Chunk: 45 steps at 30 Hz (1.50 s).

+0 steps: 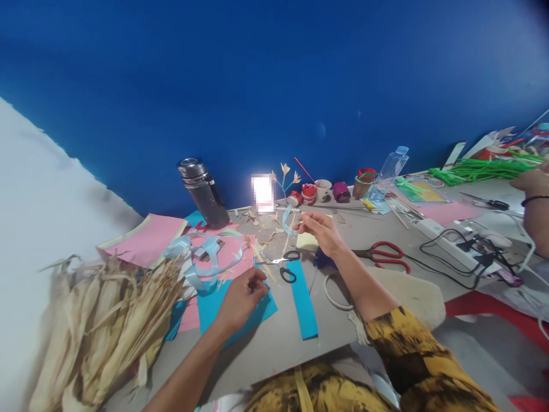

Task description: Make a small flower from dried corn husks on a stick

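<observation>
My right hand is raised over the table, its fingers pinched together beside a light blue ribbon piece; what lies between the fingertips is too small to make out. Low over a blue paper sheet is my left hand, fingers curled, their contents hidden. Black-handled scissors lie between the two hands, partly across a narrow blue paper strip. Looped light blue ribbon rests on pink paper left of the scissors.
Dried corn husks fill the left side. A dark flask, paint jars and a plastic bottle stand along the wall. Red-handled scissors and a power strip lie right. Another person's hand is at the far right.
</observation>
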Each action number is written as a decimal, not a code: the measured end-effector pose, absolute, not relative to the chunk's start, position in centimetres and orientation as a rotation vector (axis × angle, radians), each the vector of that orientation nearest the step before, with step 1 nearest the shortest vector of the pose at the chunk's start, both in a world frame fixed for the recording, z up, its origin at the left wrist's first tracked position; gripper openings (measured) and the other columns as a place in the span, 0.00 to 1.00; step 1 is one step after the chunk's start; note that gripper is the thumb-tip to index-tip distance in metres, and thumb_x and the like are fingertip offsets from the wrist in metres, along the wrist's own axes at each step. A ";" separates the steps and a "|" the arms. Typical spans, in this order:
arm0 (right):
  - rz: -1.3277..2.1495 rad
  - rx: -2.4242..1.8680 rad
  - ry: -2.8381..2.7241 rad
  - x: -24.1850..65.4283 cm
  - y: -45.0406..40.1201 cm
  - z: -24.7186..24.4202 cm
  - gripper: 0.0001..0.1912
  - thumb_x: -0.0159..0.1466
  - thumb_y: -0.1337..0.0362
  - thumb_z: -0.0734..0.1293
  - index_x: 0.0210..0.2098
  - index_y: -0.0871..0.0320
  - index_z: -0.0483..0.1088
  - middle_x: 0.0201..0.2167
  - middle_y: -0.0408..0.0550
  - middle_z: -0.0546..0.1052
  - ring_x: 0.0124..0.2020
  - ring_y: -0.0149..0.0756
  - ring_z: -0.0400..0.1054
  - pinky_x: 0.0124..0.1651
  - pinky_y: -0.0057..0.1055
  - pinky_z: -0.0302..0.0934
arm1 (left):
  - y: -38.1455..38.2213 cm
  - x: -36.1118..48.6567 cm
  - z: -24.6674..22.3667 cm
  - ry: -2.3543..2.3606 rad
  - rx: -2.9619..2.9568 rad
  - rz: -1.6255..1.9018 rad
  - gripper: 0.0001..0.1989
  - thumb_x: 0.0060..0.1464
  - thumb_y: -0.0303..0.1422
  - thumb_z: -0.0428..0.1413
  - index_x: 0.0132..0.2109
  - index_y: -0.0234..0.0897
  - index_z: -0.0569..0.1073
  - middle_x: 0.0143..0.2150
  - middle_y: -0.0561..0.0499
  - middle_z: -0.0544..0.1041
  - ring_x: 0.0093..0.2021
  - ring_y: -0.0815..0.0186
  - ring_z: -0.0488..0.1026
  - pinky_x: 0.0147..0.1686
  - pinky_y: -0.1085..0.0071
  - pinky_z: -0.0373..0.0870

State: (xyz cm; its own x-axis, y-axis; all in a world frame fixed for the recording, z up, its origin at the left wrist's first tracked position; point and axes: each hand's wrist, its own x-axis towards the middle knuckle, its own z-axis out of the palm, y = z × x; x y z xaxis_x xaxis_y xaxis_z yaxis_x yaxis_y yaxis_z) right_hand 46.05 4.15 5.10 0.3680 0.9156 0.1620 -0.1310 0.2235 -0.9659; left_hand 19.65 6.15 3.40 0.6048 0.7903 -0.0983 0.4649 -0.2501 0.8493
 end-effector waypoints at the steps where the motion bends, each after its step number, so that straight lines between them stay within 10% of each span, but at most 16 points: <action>1: 0.870 -1.092 -0.931 46.0 4.1 5.3 0.19 0.57 0.47 0.72 0.34 0.57 0.76 0.26 0.48 0.78 0.37 0.40 0.75 0.47 0.37 0.67 | 6.3 19.7 3.5 0.989 1.871 0.438 0.08 0.48 0.34 0.56 0.37 0.37 0.72 0.28 0.53 0.74 0.30 0.65 0.71 0.31 0.70 0.65; 6: 0.902 -1.032 -0.894 45.9 4.3 5.2 0.19 0.57 0.47 0.72 0.34 0.58 0.76 0.31 0.50 0.81 0.38 0.41 0.76 0.48 0.40 0.68 | 7.1 20.5 4.4 0.909 1.784 0.461 0.07 0.49 0.35 0.55 0.29 0.37 0.70 0.24 0.54 0.73 0.26 0.66 0.71 0.28 0.72 0.64; 15: 0.745 -1.132 -0.707 45.9 5.0 4.3 0.17 0.52 0.50 0.74 0.27 0.57 0.71 0.21 0.43 0.75 0.22 0.32 0.70 0.21 0.25 0.59 | 14.9 28.1 4.9 1.219 2.448 0.365 0.11 0.55 0.29 0.48 0.32 0.37 0.75 0.35 0.45 0.79 0.38 0.60 0.73 0.35 0.69 0.63; 35: 0.609 -1.350 -0.866 45.8 5.1 2.5 0.07 0.57 0.59 0.68 0.29 0.57 0.72 0.25 0.47 0.78 0.24 0.35 0.71 0.27 0.29 0.64 | 19.3 31.3 4.3 1.446 2.364 0.305 0.04 0.45 0.27 0.57 0.31 0.34 0.76 0.36 0.38 0.78 0.42 0.50 0.75 0.38 0.62 0.65; 45: 0.816 -1.267 -0.800 44.3 5.1 2.2 0.10 0.50 0.61 0.71 0.31 0.58 0.71 0.24 0.44 0.78 0.22 0.34 0.71 0.26 0.29 0.64 | 13.7 26.2 6.2 0.853 1.387 0.425 0.12 0.44 0.37 0.65 0.31 0.35 0.72 0.38 0.46 0.78 0.36 0.65 0.75 0.29 0.72 0.66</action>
